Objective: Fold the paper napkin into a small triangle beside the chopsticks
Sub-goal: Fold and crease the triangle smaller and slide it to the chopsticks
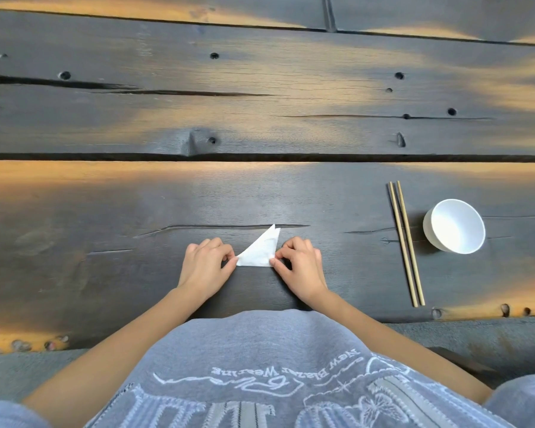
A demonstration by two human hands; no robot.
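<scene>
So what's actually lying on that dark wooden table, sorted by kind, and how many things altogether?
Paper napkin, folded into a triangle, pinched at its near corners by the left hand and right hand: 1
Chopsticks, lying side by side: 2
White bowl, right of the chopsticks: 1
Total: 4

A dark, charred-looking plank table (260, 186) with cracks, knots and small round holes fills the view; warm orange light glows along the table's far edge and corners.
</scene>
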